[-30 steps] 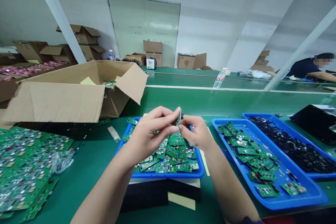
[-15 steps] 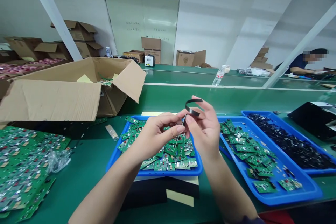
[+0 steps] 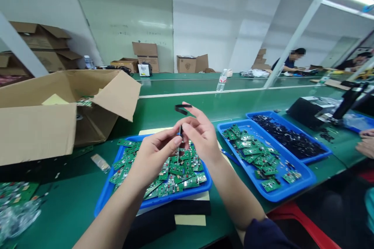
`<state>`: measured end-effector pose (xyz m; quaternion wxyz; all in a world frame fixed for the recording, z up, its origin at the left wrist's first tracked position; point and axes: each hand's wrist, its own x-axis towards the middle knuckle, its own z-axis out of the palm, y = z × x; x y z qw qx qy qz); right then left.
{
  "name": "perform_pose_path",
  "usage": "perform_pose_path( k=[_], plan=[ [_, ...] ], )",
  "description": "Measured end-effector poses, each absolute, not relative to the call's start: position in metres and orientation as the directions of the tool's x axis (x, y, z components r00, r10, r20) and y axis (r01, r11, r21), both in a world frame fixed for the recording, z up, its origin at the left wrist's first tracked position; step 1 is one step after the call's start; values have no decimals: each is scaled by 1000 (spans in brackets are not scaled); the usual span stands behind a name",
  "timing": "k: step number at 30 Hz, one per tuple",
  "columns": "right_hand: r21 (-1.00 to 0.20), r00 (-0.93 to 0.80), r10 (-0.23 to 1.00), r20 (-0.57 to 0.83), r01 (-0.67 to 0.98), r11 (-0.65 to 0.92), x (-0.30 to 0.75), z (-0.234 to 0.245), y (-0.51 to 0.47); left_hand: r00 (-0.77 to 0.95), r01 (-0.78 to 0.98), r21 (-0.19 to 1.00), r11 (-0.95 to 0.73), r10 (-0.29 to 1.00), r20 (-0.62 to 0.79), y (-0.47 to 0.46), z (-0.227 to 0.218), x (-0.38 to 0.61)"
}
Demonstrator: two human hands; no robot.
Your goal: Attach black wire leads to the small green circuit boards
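Observation:
My left hand pinches a small green circuit board, held edge-on above a blue tray full of such boards. My right hand meets it at the same spot, its fingers closed on the board's top. A curved black strip sticks up from the fingertips of my right hand. Both hands hover over the tray's middle.
An open cardboard box stands at the left. At the right lie a second blue tray of boards and a third with black parts. A water bottle stands behind. Other people work far right; a hand rests nearby.
The camera has swung to the right, so everything has shifted left. My right hand has drawn the black strip up away from the board, which my left hand still pinches.

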<state>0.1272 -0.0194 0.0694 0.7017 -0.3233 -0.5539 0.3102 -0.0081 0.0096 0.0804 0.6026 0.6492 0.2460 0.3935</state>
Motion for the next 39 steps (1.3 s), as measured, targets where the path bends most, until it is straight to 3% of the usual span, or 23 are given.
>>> perform_pose_path(
  k=[8,12,14,16,17,18,20,26,33,36,39],
  plan=[
    [-784,196,761,619,100,613,126,71,-15,459,-101,984,-148,870,178,16,68,2],
    [-753,199,729,654,260,604,151,68,3,533,84,955,-285,823,199,26,69,2],
    [-741,277,697,661,388,548,180,62,15,559,234,875,-424,795,236,35,67,0],
    [-768,376,708,598,522,372,216,53,23,594,414,719,-558,764,252,45,64,-2],
    [-772,434,724,536,599,212,235,48,23,625,498,620,-606,746,227,50,61,-4],
    [-750,489,747,450,661,19,254,41,22,661,567,520,-639,730,176,54,59,-5],
    [-745,553,747,369,657,-118,288,27,14,710,648,349,-677,703,44,60,53,-6],
    [-724,759,622,190,537,-434,345,-11,-12,790,611,146,-778,591,-160,56,32,4],
    [-715,831,525,187,481,-507,349,-21,-16,776,631,165,-758,619,-122,53,9,16],
    [-741,812,533,238,507,-440,341,-7,-11,784,612,238,-754,617,-62,56,5,18],
    [-781,737,623,261,541,-313,318,14,-3,781,587,328,-740,625,13,58,8,20]
  ],
)
